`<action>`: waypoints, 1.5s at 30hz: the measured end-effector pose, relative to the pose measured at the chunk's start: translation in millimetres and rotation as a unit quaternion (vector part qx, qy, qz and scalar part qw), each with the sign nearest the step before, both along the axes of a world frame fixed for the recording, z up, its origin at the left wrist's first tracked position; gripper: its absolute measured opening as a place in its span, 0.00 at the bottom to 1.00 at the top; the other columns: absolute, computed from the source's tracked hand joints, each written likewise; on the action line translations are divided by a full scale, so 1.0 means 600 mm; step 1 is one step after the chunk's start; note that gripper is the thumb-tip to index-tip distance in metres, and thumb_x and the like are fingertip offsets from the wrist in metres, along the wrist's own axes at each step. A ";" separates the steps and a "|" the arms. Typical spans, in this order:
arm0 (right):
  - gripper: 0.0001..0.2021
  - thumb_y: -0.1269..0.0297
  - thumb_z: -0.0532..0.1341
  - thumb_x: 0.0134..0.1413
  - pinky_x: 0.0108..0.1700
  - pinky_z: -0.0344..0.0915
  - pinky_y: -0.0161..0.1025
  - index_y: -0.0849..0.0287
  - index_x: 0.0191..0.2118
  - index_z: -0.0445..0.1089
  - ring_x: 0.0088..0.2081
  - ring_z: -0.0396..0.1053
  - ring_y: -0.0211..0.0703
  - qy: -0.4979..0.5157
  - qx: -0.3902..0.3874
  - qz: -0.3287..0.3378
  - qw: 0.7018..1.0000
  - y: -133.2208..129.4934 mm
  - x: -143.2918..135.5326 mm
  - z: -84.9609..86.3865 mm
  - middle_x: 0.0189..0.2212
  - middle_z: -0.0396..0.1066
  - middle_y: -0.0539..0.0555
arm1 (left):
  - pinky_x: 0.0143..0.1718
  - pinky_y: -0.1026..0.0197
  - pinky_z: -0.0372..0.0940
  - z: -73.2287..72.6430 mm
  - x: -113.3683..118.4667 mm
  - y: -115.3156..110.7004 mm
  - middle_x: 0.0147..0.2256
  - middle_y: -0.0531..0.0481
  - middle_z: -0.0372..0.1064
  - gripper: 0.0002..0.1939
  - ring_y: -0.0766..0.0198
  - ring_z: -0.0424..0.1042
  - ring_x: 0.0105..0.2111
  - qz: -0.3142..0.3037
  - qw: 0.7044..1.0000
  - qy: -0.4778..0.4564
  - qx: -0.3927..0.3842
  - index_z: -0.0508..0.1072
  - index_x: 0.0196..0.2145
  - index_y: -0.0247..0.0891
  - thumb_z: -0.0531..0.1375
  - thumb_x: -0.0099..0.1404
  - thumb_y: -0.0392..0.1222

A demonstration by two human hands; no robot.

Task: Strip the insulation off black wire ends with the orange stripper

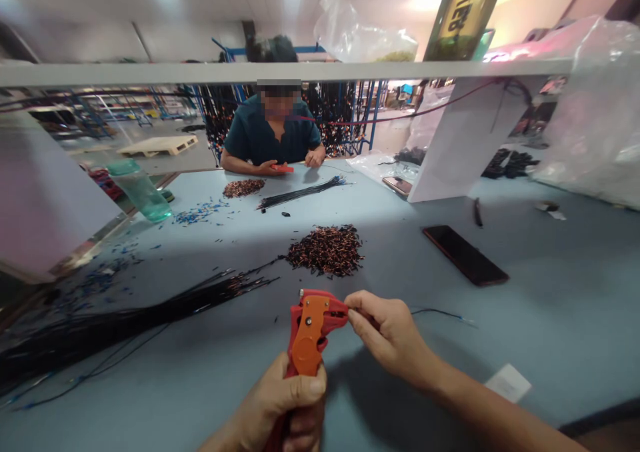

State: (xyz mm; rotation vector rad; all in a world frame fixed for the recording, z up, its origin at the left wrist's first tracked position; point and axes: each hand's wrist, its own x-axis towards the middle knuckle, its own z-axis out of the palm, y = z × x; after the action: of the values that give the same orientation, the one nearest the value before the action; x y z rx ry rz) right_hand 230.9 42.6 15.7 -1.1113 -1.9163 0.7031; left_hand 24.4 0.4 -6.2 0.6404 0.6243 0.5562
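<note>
In the lower middle, my left hand [295, 399] is wrapped round the handle of a red and orange wire stripper [307, 345], held upright. My right hand [387, 329] is pinched at the tool's jaws, its fingertips close to the jaw opening. A thin black wire [440, 313] with a pale end comes out behind this hand and lies over the table. Beyond the tool is a heap of small black and copper-coloured pieces [327, 251]. To the left stretches a long bundle of black wires [165, 315], its copper-coloured ends towards the heap.
A black phone [465, 255] lies at the right, with a white scrap [509, 382] nearer. Blue bits [200, 211] and a green bottle [140, 189] are at the left. Across the table, under a shelf [200, 74], a person [273, 135] holds a red tool near another wire bundle [303, 192].
</note>
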 end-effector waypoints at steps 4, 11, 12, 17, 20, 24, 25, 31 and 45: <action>0.10 0.65 0.53 0.61 0.23 0.51 0.32 0.58 0.30 0.67 0.19 0.50 0.34 -0.007 -0.006 -0.022 1.000 0.007 0.006 0.000 0.17 0.52 0.42 | 0.14 0.69 0.52 0.002 -0.008 0.005 0.14 0.63 0.51 0.18 0.77 0.47 0.10 0.015 0.998 -0.055 0.014 0.60 0.23 0.39 0.65 0.57 0.48; 0.10 0.63 0.54 0.59 0.22 0.49 0.33 0.57 0.29 0.67 0.18 0.49 0.34 -0.003 -0.031 -0.049 0.998 0.014 0.013 -0.003 0.16 0.49 0.42 | 0.28 0.62 0.60 0.017 -0.009 0.017 0.21 0.57 0.57 0.12 0.71 0.59 0.19 0.084 0.992 -0.069 0.062 0.66 0.28 0.36 0.64 0.55 0.45; 0.10 0.63 0.54 0.59 0.22 0.49 0.33 0.57 0.29 0.67 0.18 0.49 0.34 -0.002 -0.036 -0.047 0.998 0.013 0.012 -0.003 0.16 0.50 0.42 | 0.30 0.61 0.60 0.019 -0.007 0.017 0.22 0.56 0.58 0.12 0.70 0.60 0.21 0.095 0.991 -0.060 0.070 0.67 0.30 0.35 0.65 0.54 0.44; 0.10 0.62 0.54 0.60 0.23 0.51 0.33 0.58 0.31 0.68 0.19 0.50 0.34 0.006 -0.049 -0.034 0.998 0.011 0.012 -0.005 0.17 0.49 0.42 | 0.32 0.59 0.61 0.022 -0.007 0.018 0.24 0.55 0.59 0.12 0.67 0.60 0.24 0.130 0.986 -0.010 0.107 0.67 0.32 0.37 0.64 0.54 0.45; 0.09 0.63 0.53 0.59 0.24 0.51 0.33 0.59 0.33 0.68 0.20 0.51 0.34 0.003 -0.055 -0.023 0.998 0.010 0.012 -0.007 0.17 0.49 0.42 | 0.32 0.59 0.60 0.020 -0.014 0.020 0.25 0.55 0.59 0.12 0.66 0.60 0.26 0.171 0.969 0.045 0.170 0.68 0.33 0.38 0.65 0.56 0.46; 0.08 0.65 0.54 0.58 0.26 0.52 0.34 0.58 0.31 0.67 0.21 0.51 0.35 0.001 -0.072 -0.010 0.997 0.009 0.010 -0.008 0.18 0.50 0.42 | 0.34 0.60 0.58 0.020 -0.027 0.021 0.27 0.53 0.61 0.12 0.63 0.62 0.29 0.233 0.919 0.167 0.270 0.69 0.35 0.39 0.64 0.60 0.48; 0.07 0.65 0.54 0.58 0.26 0.52 0.34 0.58 0.30 0.66 0.21 0.51 0.35 0.009 -0.082 -0.007 0.997 0.009 0.009 -0.007 0.18 0.51 0.42 | 0.33 0.61 0.57 0.020 -0.029 0.022 0.27 0.53 0.62 0.11 0.63 0.62 0.29 0.240 0.901 0.206 0.297 0.69 0.35 0.39 0.63 0.60 0.47; 0.08 0.59 0.60 0.53 0.27 0.56 0.33 0.58 0.30 0.67 0.23 0.54 0.35 0.186 -0.258 0.032 0.947 0.006 -0.005 -0.005 0.21 0.58 0.45 | 0.27 0.62 0.52 0.015 -0.022 0.026 0.25 0.54 0.62 0.07 0.65 0.57 0.23 0.222 0.704 0.374 0.562 0.68 0.31 0.40 0.63 0.54 0.35; 0.05 0.68 0.66 0.44 0.27 0.57 0.30 0.60 0.27 0.69 0.24 0.59 0.32 0.325 -0.431 0.076 0.838 -0.017 -0.031 -0.018 0.22 0.67 0.45 | 0.30 0.56 0.50 0.000 -0.012 0.026 0.28 0.45 0.64 0.12 0.57 0.58 0.28 0.127 0.488 0.481 0.717 0.65 0.36 0.36 0.59 0.52 0.33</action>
State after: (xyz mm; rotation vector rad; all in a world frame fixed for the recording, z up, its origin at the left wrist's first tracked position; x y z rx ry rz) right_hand 212.0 32.5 5.2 -1.0052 -1.0749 1.8777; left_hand 17.3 16.0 -6.3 2.6550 1.2658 0.9449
